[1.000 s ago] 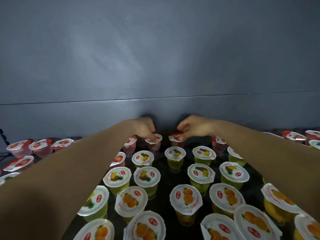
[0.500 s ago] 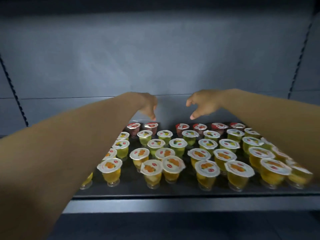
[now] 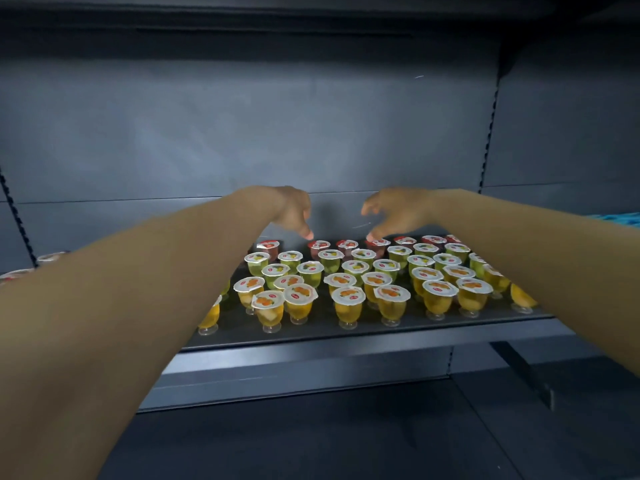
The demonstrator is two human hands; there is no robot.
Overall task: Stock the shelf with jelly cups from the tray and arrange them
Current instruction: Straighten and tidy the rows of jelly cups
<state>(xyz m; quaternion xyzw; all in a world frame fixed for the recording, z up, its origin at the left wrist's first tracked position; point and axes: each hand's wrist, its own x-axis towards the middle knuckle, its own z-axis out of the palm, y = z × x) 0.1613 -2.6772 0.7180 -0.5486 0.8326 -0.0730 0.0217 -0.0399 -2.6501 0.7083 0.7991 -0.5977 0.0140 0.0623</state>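
Both arms reach out over the dark shelf (image 3: 363, 332), hands held above its back row. The left hand (image 3: 294, 211) hangs with its fingers (image 3: 306, 233) loosely curled downward and holding nothing; the tips hover just above the gap between two red jelly cups (image 3: 318, 247) at the back. The right hand (image 3: 398, 211) is spread wider, fingers apart and bent down like a claw, also holding nothing, its lowest fingertip right at the lid of a red cup (image 3: 379, 244); whether it touches, I cannot tell.

Below and nearer than the fingers stand the jelly cups in loose rows, all upright on little clear feet: red ones at the back under the fingertips, green cups (image 3: 330, 259) in the middle rows, orange cups (image 3: 348, 304) in front near the shelf's edge. Some stand close enough to touch, others slightly apart. More cups sit far off to the left of the left arm (image 3: 52, 256), partly hidden by it.
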